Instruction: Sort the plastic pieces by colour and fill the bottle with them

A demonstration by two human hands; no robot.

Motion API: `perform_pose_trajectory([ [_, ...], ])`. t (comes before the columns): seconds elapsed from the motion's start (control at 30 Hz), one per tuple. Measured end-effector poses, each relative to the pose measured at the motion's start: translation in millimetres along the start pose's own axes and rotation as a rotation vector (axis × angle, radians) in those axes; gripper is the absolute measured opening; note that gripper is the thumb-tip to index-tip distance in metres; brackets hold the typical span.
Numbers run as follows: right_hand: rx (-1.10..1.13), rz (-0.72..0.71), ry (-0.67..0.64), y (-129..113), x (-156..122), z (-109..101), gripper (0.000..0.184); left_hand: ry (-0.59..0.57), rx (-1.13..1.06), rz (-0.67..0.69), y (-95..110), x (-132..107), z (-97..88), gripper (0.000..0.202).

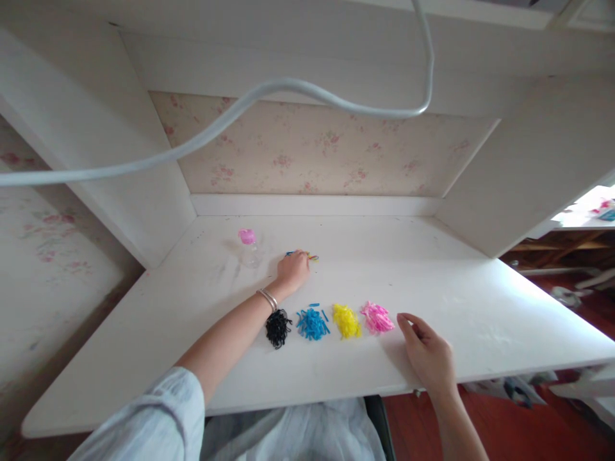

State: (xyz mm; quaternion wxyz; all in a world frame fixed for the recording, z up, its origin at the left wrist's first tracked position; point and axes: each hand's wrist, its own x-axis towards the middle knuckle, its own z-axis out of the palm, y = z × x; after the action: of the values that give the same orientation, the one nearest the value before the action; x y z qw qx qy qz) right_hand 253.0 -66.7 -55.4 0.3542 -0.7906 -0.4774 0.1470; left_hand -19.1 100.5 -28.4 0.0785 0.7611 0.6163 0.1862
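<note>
My left hand (294,271) reaches forward over a small heap of mixed-colour rubber bands (313,258), its fingers closed down on them; the hand covers most of that heap. Nearer to me lies a row of piles: black rubber bands (277,328) by my left forearm, then blue rubber bands (312,324), yellow rubber bands (346,321) and pink rubber bands (377,318). Just right of the pink pile, my right hand (427,349) hovers at the table with thumb and forefinger pinched together. Whatever is between those fingertips is too small to tell.
A small clear bottle with a pink cap (248,238) stands left of my left hand. All this rests on a white desk (456,294) with side panels and a back wall. A white cable (288,86) hangs across the upper view, close to the camera.
</note>
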Motion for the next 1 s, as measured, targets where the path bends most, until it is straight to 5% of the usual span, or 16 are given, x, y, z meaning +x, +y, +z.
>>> perform_pose_trajectory([
  [0.27, -0.006, -0.002, -0.009, 2, 1, 0, 0.051, -0.001, -0.123, 0.062, -22, -25, -38.5, 0.024],
  [0.5, -0.024, 0.008, -0.013, 0, 1, -2, 0.048, 0.006, -0.248, 0.037, -68, -105, -87.3, 0.029],
  [0.7, -0.030, 0.024, -0.018, -4, 1, -3, 0.050, 0.037, -0.345, -0.107, -105, -161, -88.1, 0.028],
  [1.0, 0.068, -0.011, -0.059, -11, 21, -2, 0.052, 0.058, -0.359, -0.121, -131, -180, -84.8, 0.030],
])
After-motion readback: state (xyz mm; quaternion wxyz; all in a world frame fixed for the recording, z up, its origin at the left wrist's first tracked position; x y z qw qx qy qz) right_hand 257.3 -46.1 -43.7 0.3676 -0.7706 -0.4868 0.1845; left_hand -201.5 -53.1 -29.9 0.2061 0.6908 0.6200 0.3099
